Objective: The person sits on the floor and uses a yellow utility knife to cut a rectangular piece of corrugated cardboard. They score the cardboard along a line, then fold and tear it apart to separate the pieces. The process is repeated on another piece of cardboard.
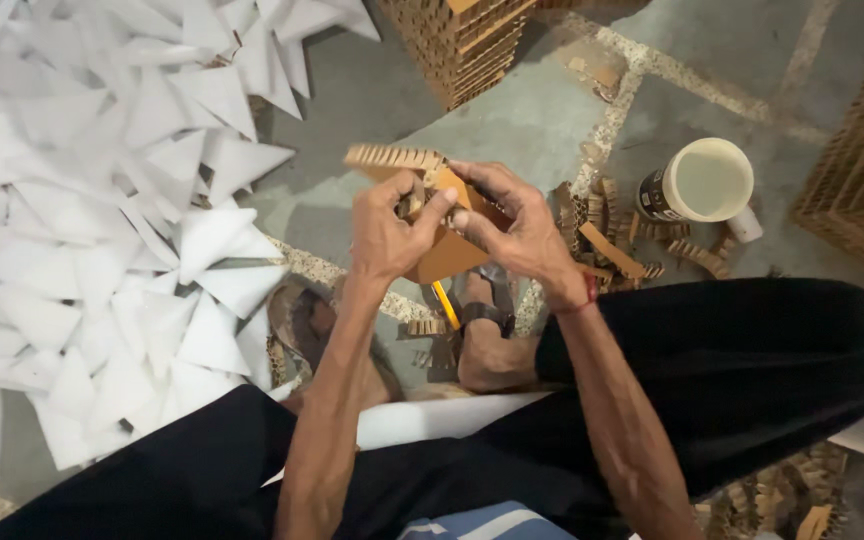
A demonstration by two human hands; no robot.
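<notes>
Fingers hide most of the corrugated cardboard piece – orange-faced, ridged along its top edge – which the left hand and right hand both grasp, above a sandalled foot.

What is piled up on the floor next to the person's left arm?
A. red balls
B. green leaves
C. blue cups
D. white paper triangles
D: a big heap of white paper triangles covers the floor beside the left hand, which together with the right hand holds a brown cardboard piece.
</notes>
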